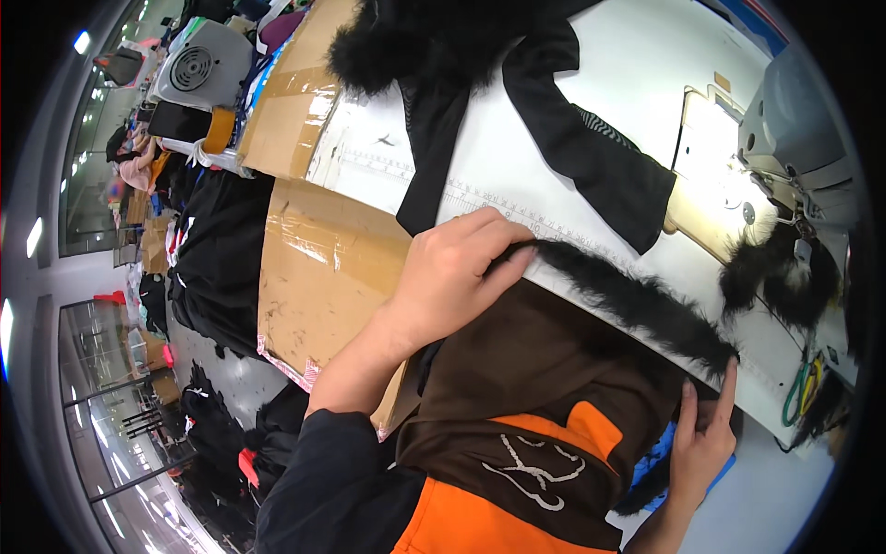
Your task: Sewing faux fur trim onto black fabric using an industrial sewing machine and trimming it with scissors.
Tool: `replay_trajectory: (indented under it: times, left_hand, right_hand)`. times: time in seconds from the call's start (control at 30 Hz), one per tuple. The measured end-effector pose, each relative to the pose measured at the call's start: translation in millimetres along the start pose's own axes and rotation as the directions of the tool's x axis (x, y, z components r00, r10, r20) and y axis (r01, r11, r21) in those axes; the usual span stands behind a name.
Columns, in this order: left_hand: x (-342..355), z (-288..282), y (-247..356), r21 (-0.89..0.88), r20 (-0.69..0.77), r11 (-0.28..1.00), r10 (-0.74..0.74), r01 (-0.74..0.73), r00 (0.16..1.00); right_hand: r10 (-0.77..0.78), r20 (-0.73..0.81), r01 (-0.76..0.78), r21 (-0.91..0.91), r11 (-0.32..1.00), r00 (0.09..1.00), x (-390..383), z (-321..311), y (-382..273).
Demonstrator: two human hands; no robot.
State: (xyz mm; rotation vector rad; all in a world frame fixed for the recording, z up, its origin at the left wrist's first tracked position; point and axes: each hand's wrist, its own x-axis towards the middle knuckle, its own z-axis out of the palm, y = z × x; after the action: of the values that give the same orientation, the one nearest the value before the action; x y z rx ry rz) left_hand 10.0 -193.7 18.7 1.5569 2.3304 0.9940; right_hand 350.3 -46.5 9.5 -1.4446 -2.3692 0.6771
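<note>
A strip of black fluffy fur trim [637,300] lies along the near edge of the white sewing table [637,55]. My left hand [452,272] pinches its left end between thumb and fingers. At the other end, my right hand [703,448] has its fingers apart, one fingertip touching the tip of the strip. Printed ruler markings [503,203] run along the table just beyond the trim. Farther back lies a black garment [586,152] with long narrow pieces and a bushy fur part [374,55].
A sewing machine [803,120] stands at the right, its lamp lit. More black fur [766,272] and green-handled scissors [794,392] are near it. Taped cardboard [323,268] adjoins the table's left side. Dark clothing [221,254] is heaped beyond, and another person [138,171] is far left.
</note>
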Motion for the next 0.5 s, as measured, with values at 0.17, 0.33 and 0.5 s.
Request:
replay_trajectory:
  times: [0.17, 0.33, 0.5]
  left_hand:
    - [7.3, 1.9, -0.5, -0.004, -0.002, 0.999, -0.033, 0.033, 0.999]
    - [8.9, 1.8, -2.4, -0.068, 0.012, 0.995, -0.076, 0.077, 0.997]
    - [16.1, 0.3, 3.6, -0.108, 0.049, 0.974, -0.196, 0.200, 0.979]
  right_hand:
    - [0.020, 0.009, -0.020, -0.015, 1.000, 1.000, 0.8, -1.4, -3.4]
    - [0.036, 0.018, -0.035, -0.031, 0.999, 0.999, 1.0, -3.8, -4.9]
    - [0.072, 0.021, -0.071, -0.047, 0.996, 0.997, 1.3, -4.1, -5.1]
